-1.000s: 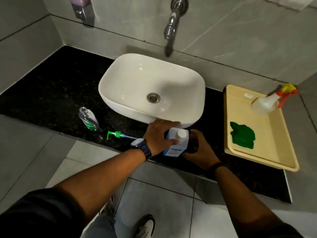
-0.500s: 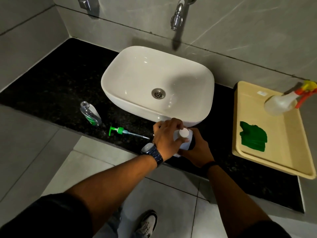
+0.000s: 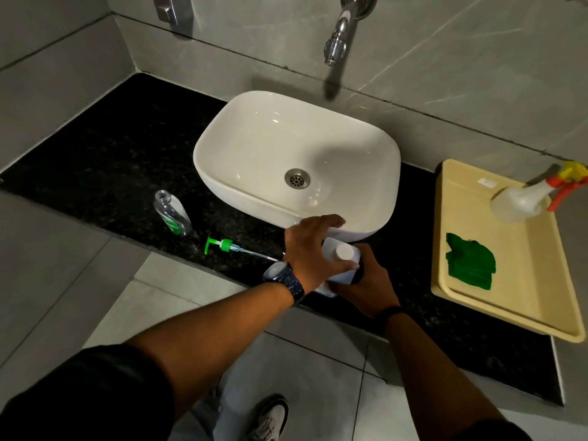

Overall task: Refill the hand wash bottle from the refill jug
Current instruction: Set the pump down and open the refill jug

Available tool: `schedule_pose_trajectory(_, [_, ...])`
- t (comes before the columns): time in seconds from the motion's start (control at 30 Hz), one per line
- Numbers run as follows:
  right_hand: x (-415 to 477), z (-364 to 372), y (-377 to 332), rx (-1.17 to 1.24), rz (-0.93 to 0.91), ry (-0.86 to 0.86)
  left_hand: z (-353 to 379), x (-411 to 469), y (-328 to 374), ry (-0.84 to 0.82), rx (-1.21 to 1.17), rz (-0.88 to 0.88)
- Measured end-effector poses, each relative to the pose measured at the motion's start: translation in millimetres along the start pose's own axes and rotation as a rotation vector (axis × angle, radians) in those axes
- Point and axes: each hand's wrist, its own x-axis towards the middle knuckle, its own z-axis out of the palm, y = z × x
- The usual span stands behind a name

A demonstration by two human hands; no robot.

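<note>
The white refill jug (image 3: 343, 254), with a white round cap, stands on the black counter just in front of the basin. My left hand (image 3: 313, 248) wraps over its left side and top. My right hand (image 3: 370, 281) holds its right side and base. The clear hand wash bottle (image 3: 172, 213), open-necked with a green label, stands on the counter to the left. Its green pump head (image 3: 222, 245) with its tube lies on the counter between the bottle and my left hand.
A white basin (image 3: 222, 148) sits on the black counter (image 3: 127, 160) under a wall tap (image 3: 339, 36). At the right, a beige tray (image 3: 509, 300) holds a spray bottle (image 3: 521, 202) and a green cloth (image 3: 471, 265). The counter's front edge runs under my wrists.
Both hands have closed in around the jug, and the left hand has shifted over its cap and side. The camera view has tilted slightly.
</note>
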Motion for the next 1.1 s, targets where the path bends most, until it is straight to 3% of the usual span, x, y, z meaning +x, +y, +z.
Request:
schedule_pose_trajectory(0.17, [0,-1,2,-0.025,-0.051,-0.011,7,2,8,-0.129,-0.028,0.07])
schedule_pose_trajectory(0.4, [-1,0,3,0.036,-0.021,-0.022,-13,-6,-5,-0.039,0.02,0.024])
schedule_pose_trajectory(0.6, [-1,-3,0,0.016,-0.033,-0.044,-11,-6,1,-0.187,-0.027,0.074])
schedule_pose_trajectory(0.87, [-1,-4,-5,0.03,-0.037,-0.051,-10,-4,-7,-0.092,0.036,0.102])
schedule_pose_trajectory(1.1, [1,-3,-7,-0.107,-0.148,-0.056,-12,13,6,0.047,-0.012,0.108])
